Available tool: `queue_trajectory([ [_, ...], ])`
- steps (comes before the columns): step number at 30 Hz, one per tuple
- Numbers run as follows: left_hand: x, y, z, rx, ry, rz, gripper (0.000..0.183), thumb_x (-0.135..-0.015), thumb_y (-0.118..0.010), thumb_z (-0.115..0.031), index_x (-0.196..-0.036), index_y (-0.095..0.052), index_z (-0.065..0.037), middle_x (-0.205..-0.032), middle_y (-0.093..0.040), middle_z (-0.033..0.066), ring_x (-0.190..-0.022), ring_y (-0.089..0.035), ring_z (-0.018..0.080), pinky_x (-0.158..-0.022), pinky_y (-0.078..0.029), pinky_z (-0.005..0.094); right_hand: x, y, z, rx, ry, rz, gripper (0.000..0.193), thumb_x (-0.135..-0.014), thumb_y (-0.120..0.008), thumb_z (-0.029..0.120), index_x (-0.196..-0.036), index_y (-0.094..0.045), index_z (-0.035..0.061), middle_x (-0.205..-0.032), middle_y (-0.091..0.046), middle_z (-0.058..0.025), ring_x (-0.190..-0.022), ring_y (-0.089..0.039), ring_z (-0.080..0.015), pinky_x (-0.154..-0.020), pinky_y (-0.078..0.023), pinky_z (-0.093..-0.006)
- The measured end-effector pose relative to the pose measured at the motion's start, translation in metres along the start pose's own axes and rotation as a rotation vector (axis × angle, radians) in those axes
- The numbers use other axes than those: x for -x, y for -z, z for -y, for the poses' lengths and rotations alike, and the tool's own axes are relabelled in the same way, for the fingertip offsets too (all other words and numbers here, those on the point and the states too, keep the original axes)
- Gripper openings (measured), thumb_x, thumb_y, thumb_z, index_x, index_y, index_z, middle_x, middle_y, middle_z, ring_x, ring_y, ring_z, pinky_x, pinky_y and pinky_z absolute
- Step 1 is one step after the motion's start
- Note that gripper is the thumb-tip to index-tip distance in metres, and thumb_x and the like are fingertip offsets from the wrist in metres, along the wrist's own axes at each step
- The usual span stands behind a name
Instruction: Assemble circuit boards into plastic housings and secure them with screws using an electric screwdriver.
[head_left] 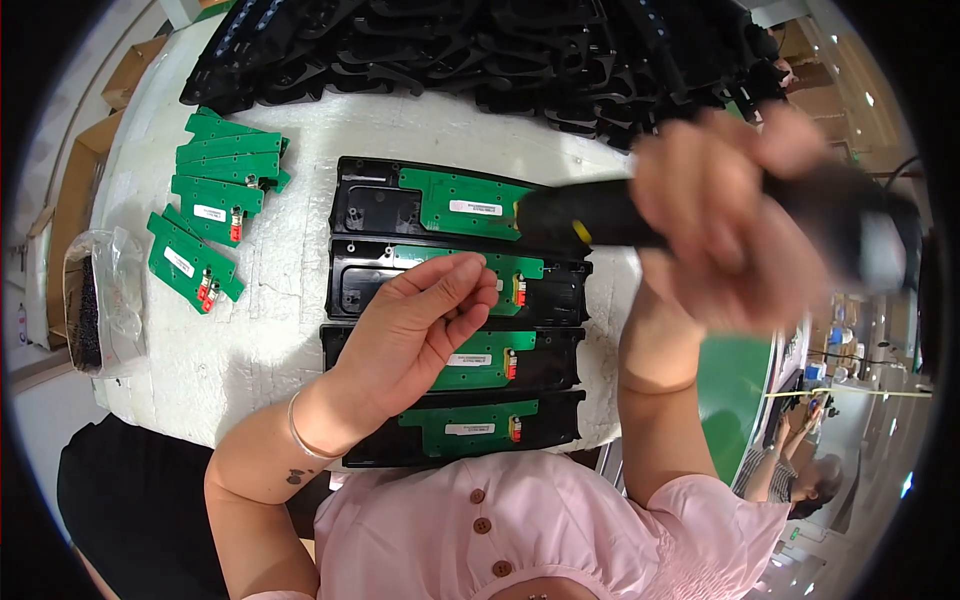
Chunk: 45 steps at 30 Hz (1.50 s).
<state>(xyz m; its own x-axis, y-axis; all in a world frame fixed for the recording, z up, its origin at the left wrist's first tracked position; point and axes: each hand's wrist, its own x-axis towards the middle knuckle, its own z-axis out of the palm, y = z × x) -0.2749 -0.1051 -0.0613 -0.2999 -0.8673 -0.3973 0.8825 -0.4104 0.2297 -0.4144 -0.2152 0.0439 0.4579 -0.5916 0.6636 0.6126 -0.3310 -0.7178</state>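
My right hand (715,215), smeared by motion, wraps round a black electric screwdriver (600,208) raised sideways at the right. Its narrower end points left, over the right end of the farthest green circuit board (440,208). That board lies in a black plastic housing (372,210), the farthest of several set in a column. My left hand (415,320) hovers over the second housing (555,290), partly covering its green board. Thumb and fingertips there are pinched together; whatever they hold is too small to make out. The nearer housings also carry green boards (475,430) with red-and-yellow parts.
Loose green boards (225,165) lie in piles at the left on the white padded table (290,200). Beside them sits a clear plastic bag (115,300) with small black pieces. Many black plastic parts (450,50) are stacked along the back. Another person (775,465) works at the far right.
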Motion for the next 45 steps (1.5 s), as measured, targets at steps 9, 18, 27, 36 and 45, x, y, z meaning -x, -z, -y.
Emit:
queue_trajectory([
  [9,0.001,0.004,0.004,0.082,0.001,0.113,0.015,-0.088,-0.055,-0.016,-0.094,-0.059,-0.003,-0.086,-0.061,0.005,-0.077,-0.06,0.0098,-0.066,-0.052,0.0178,0.02,-0.024,0.024,-0.049,0.217,0.001,0.031,-0.07,-0.067,0.008,-0.09,-0.044,0.0102,-0.055,-0.056,0.006,-0.045,-0.053,-0.003,-0.046,-0.044,-0.0128],
  [18,0.007,-0.024,0.005,0.028,0.117,0.016,0.031,-0.095,-0.041,-0.022,-0.109,-0.052,0.003,-0.104,-0.058,0.015,-0.095,-0.058,0.0216,-0.086,-0.048,0.0279,0.004,-0.008,0.009,-0.149,-0.03,0.371,0.028,-0.074,-0.061,0.009,-0.096,-0.044,0.0104,-0.052,-0.05,0.0084,-0.043,-0.049,-0.0041,-0.044,-0.037,-0.0167],
  [27,0.004,-0.005,0.006,-0.139,0.051,0.171,0.023,-0.095,-0.038,-0.016,-0.106,-0.05,0.001,-0.105,-0.058,0.0185,-0.102,-0.057,0.0297,-0.087,-0.049,0.0322,-0.008,0.026,-0.046,0.324,-0.155,-0.293,0.015,-0.072,-0.048,0.004,-0.087,-0.047,-0.0002,-0.056,-0.042,-0.0068,-0.047,-0.041,-0.0154,-0.051,-0.038,-0.0318],
  [36,0.006,-0.005,0.003,-0.266,0.039,0.059,0.013,-0.088,-0.054,-0.012,-0.098,-0.056,-0.003,-0.089,-0.061,0.0062,-0.082,-0.062,0.0145,-0.073,-0.052,0.0234,-0.012,0.028,-0.05,0.31,-0.177,-0.287,0.014,-0.071,-0.047,0.002,-0.085,-0.047,-0.0001,-0.055,-0.043,-0.0072,-0.046,-0.041,-0.0158,-0.05,-0.038,-0.0321],
  [45,0.003,-0.004,-0.001,-0.115,0.046,0.042,0.014,-0.087,-0.054,-0.01,-0.1,-0.057,-0.003,-0.091,-0.061,0.006,-0.083,-0.062,0.0134,-0.071,-0.052,0.0211,-0.02,0.028,-0.053,0.207,-0.288,-0.311,0.017,-0.069,-0.055,0.002,-0.084,-0.046,0.0023,-0.056,-0.048,-0.0094,-0.044,-0.046,-0.0174,-0.047,-0.041,-0.0295],
])
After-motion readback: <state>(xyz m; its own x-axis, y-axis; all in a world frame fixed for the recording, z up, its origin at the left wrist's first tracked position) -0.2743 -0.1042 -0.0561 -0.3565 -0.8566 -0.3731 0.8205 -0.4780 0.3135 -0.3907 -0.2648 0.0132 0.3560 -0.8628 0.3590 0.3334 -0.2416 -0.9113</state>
